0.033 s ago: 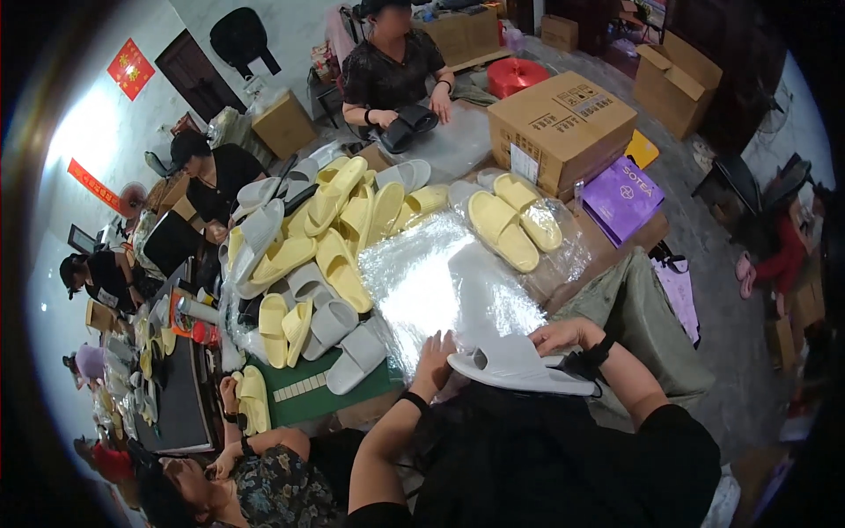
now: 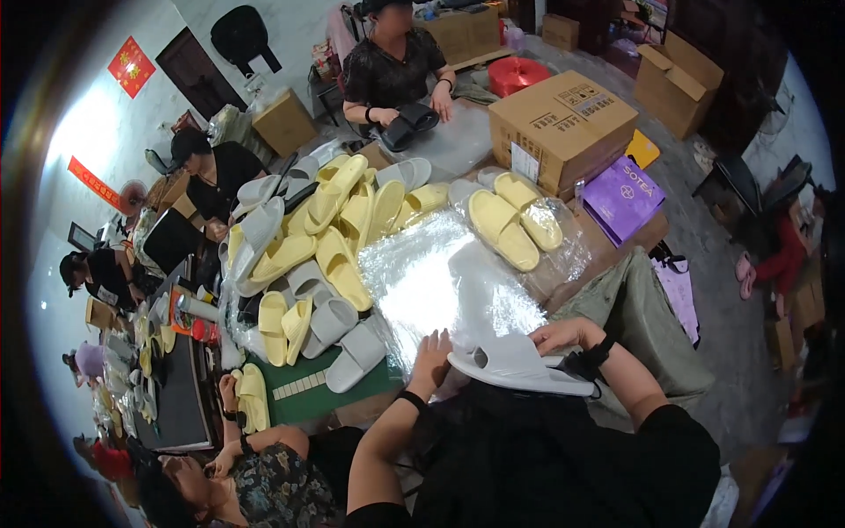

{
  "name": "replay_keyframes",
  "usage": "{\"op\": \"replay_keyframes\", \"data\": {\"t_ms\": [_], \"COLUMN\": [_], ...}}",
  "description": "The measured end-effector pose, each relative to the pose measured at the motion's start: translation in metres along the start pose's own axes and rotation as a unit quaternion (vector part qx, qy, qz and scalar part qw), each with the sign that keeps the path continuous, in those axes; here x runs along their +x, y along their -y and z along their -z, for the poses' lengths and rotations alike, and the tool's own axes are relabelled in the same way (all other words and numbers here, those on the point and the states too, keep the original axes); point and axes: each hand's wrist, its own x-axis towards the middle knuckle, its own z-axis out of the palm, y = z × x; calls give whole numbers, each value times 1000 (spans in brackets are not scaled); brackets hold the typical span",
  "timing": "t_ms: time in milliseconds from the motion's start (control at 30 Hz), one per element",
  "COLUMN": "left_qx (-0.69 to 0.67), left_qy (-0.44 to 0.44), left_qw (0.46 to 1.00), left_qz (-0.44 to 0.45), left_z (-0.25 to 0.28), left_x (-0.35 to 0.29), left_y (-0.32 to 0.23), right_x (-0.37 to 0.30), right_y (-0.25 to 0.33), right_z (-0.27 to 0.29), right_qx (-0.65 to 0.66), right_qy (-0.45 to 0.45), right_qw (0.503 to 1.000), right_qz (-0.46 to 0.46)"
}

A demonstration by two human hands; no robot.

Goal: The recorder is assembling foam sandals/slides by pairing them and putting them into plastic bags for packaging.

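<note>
My left hand (image 2: 429, 359) rests at the near edge of a stack of clear plastic bags (image 2: 405, 282), its fingers stretched out over the shiny film. Close to my body, my right hand (image 2: 560, 335) is closed on a pale grey slide slipper (image 2: 506, 363), gripping it from the far side near the footbed. The slipper lies sideways with its toe toward my left hand; whether a second one sits under it I cannot tell. Beyond the bags, a pair of yellow slippers (image 2: 515, 220) lies on clear film. Left of the bags rises a heap of yellow slippers (image 2: 339, 264) and grey slippers (image 2: 356, 356).
A large cardboard box (image 2: 563, 123) and a purple bag (image 2: 620, 201) stand at the far right. Olive sacking (image 2: 629, 326) hangs beside my right arm. A co-worker (image 2: 264, 480) sits at near left; another person (image 2: 396, 79) handles black slippers (image 2: 409, 126) across the table.
</note>
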Motion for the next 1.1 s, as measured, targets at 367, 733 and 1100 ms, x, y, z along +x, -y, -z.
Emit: {"op": "replay_keyframes", "data": {"t_ms": [367,733,1100], "left_qx": [-377,-383,-168], "left_qy": [-173,-249,-278], "left_qw": [852,859,944], "left_qz": [320,231,67], "left_z": [62,126,136], "left_x": [23,36,34], "left_y": [18,0,-12], "right_x": [10,3,47], "right_y": [36,20,18], "right_z": [-28,-39,-107], "right_qx": [-24,-387,-547], "right_qy": [34,-385,-583], "right_qw": [996,835,597], "right_qz": [74,65,73]}}
